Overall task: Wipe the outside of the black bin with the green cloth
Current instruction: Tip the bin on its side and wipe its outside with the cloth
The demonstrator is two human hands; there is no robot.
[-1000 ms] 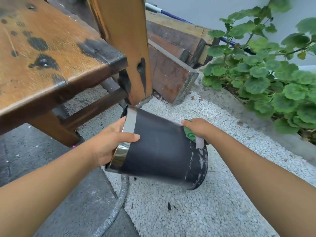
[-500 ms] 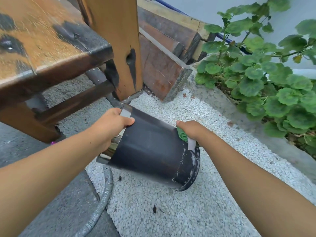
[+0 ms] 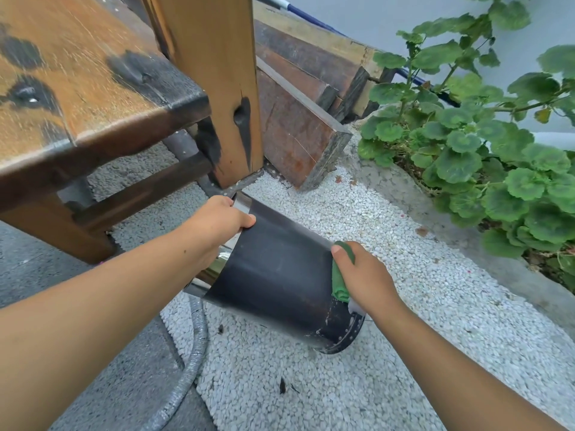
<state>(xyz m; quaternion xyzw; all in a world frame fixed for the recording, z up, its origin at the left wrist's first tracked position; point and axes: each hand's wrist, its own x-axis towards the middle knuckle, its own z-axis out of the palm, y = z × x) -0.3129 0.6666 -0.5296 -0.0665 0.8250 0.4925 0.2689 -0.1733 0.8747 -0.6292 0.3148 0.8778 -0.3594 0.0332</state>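
The black bin [image 3: 273, 272] is tilted on its side over the white gravel, its silver rim toward me on the left and its scuffed base at the lower right. My left hand [image 3: 217, 225] grips the silver rim, fingers curled over the edge. My right hand [image 3: 364, 275] holds the green cloth [image 3: 339, 278] and presses it against the bin's right side near the base. Most of the cloth is hidden under my palm; a white tag shows below it.
A worn wooden bench [image 3: 93, 98] and its post [image 3: 214, 88] stand just behind the bin. Stacked wooden planks [image 3: 298, 119] lie beyond. A leafy plant [image 3: 485, 150] fills the right. A grey hose [image 3: 193, 362] runs along the gravel edge at lower left.
My right hand has slid the green cloth from the bin's upper far edge down along its right side. My left hand keeps its grip on the rim while the bin has turned slightly.
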